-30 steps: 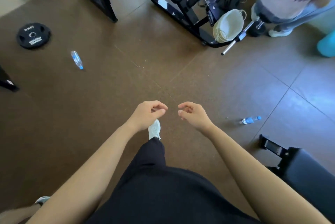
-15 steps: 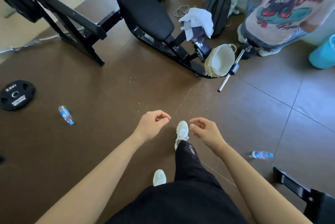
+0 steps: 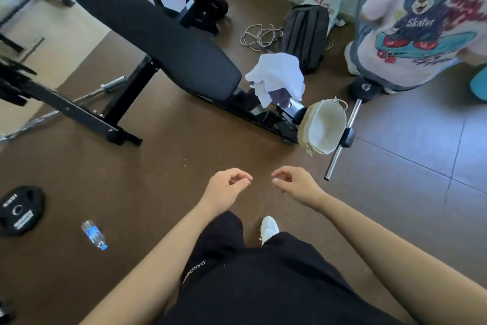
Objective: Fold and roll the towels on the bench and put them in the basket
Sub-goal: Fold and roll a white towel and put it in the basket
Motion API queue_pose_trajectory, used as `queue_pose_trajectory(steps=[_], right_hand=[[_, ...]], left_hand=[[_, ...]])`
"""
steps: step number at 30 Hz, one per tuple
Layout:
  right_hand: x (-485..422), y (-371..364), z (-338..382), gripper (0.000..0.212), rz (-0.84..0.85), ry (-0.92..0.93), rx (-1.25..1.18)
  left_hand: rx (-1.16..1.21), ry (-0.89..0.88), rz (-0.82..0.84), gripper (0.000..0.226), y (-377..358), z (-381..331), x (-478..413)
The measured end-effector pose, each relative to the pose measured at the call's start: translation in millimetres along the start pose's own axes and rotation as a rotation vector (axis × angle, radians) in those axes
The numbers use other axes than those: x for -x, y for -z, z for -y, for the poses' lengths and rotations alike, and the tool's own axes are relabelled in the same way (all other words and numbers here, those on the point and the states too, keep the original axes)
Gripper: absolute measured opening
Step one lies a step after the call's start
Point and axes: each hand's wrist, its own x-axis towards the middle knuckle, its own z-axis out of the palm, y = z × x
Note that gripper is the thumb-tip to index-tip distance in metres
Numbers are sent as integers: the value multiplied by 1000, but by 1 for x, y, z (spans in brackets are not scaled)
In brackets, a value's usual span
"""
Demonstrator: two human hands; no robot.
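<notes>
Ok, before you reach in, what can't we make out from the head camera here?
- Towels: bunched heap at the bench end. The count is unclear because the white cloth covers a darker one.
- Basket: its near wall hides part of the inside.
- Bench foot end: hidden under the towels.
- Left hand and right hand: palms partly hidden by the loosely curled fingers.
</notes>
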Motion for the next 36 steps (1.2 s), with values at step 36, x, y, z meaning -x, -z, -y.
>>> queue_pose_trajectory(steps=[36], right_hand=[[-432,133,2,48,-659,-740,-1328]], left_hand=[[-516,8,358,11,45,-97,-583]])
